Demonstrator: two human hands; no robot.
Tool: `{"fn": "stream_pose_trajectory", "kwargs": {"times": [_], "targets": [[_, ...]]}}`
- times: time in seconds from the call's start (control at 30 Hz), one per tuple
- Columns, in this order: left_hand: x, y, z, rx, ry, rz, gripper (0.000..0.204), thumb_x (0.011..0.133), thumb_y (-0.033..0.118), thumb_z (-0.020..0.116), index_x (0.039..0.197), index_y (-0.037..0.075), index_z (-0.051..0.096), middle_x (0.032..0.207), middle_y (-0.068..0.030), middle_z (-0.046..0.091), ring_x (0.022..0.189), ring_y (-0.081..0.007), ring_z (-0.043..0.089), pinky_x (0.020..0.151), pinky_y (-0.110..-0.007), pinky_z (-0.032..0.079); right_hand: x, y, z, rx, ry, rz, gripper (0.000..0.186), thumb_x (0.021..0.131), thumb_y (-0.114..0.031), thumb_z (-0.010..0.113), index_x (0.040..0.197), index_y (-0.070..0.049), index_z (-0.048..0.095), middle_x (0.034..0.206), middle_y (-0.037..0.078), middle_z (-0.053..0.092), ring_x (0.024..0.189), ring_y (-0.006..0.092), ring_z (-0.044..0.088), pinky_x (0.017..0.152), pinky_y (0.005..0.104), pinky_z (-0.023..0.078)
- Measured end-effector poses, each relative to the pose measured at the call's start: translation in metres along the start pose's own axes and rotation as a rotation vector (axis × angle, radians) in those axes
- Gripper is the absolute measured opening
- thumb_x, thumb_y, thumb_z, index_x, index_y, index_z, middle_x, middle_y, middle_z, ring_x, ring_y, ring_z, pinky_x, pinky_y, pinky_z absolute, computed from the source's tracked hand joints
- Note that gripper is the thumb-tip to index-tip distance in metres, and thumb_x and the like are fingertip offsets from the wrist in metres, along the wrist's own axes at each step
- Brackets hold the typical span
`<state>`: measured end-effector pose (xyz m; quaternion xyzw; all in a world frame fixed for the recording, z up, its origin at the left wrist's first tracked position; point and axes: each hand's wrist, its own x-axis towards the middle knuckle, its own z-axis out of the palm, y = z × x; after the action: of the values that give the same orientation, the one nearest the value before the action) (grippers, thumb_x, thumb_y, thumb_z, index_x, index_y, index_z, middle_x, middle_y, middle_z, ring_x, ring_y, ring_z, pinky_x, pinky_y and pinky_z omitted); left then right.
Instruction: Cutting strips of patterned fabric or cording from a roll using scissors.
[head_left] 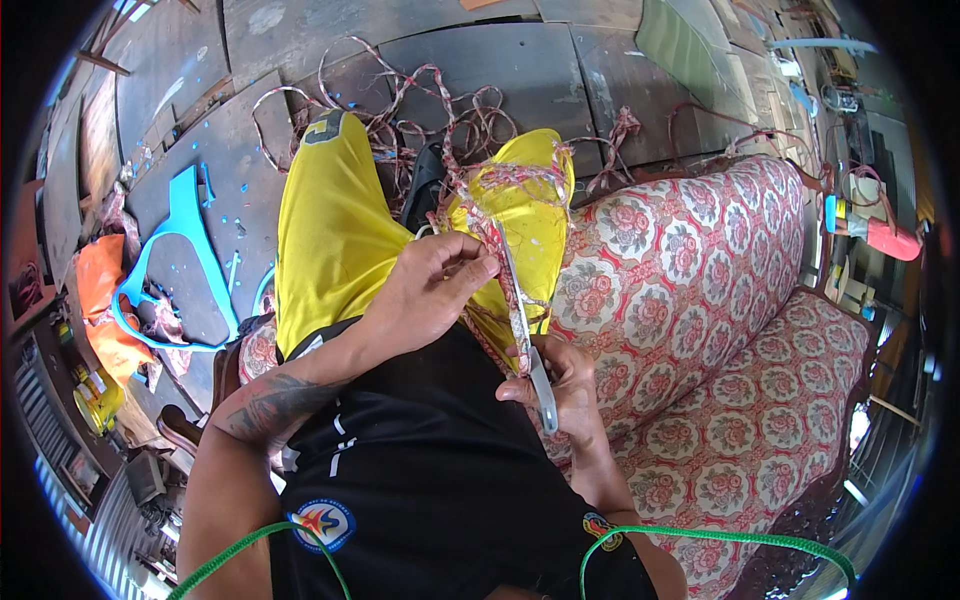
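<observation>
My left hand (440,280) pinches a red-and-white patterned cord (484,228), which looks like twisted or braided fabric, above my lap. My right hand (570,385) grips a knife (542,390) by its slim grey handle. Its narrow blade points up and away from me, lying along the cord just right of my left fingertips. Part of the cord runs down beside the blade to my right fingers. More of it lies over my right knee, on the yellow shorts (335,230). Whether the edge is cutting into the cord cannot be made out.
Long loops of similar cord (440,95) tangle on the dark panelled floor beyond my knees. A floral upholstered seat (690,250) is at my right. Blue cut sheet pieces (185,215) and an orange bag-like item (100,290) lie at left. A red-and-yellow object (885,238) is far right.
</observation>
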<state>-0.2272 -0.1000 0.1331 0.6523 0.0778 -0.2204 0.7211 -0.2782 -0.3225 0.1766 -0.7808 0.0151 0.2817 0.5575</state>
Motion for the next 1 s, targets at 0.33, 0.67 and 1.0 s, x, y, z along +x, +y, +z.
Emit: {"fn": "stream_pose_trajectory", "kwargs": {"times": [0.33, 0.67, 1.0], "targets": [[0.0, 0.0, -0.001, 0.003, 0.011, 0.041, 0.021, 0.1, 0.02, 0.065, 0.096, -0.001, 0.067, 0.078, 0.0056, 0.052, 0.07, -0.0027, 0.042, 0.06, -0.023, 0.035, 0.0, 0.004, 0.001, -0.198, 0.042, -0.137, 0.044, 0.067, -0.032, 0.094, 0.081, -0.001, 0.067, 0.064, 0.006, 0.065, 0.053, 0.0155, 0.063, 0.052, 0.0298, 0.048], [0.007, -0.004, 0.0, -0.363, 0.063, -0.095, 0.02, 0.099, 0.019, 0.066, 0.103, 0.0, 0.065, 0.089, 0.0017, 0.063, 0.082, -0.0038, 0.056, 0.073, -0.022, 0.046, -0.001, 0.0, 0.0, -0.373, 0.098, -0.242, 0.043, 0.069, -0.032, 0.093, 0.08, -0.001, 0.066, 0.064, 0.009, 0.065, 0.053, 0.0198, 0.064, 0.052, 0.0322, 0.049], [0.01, -0.001, -0.011, -0.146, 0.019, 0.014, 0.018, 0.099, 0.017, 0.065, 0.103, -0.001, 0.065, 0.093, -0.0005, 0.066, 0.088, -0.0067, 0.06, 0.081, -0.024, 0.048, 0.001, -0.006, -0.003, -0.071, -0.033, -0.189, 0.039, 0.07, -0.024, 0.093, 0.088, 0.0, 0.069, 0.072, 0.005, 0.071, 0.061, 0.0132, 0.068, 0.058, 0.0268, 0.051]]}}
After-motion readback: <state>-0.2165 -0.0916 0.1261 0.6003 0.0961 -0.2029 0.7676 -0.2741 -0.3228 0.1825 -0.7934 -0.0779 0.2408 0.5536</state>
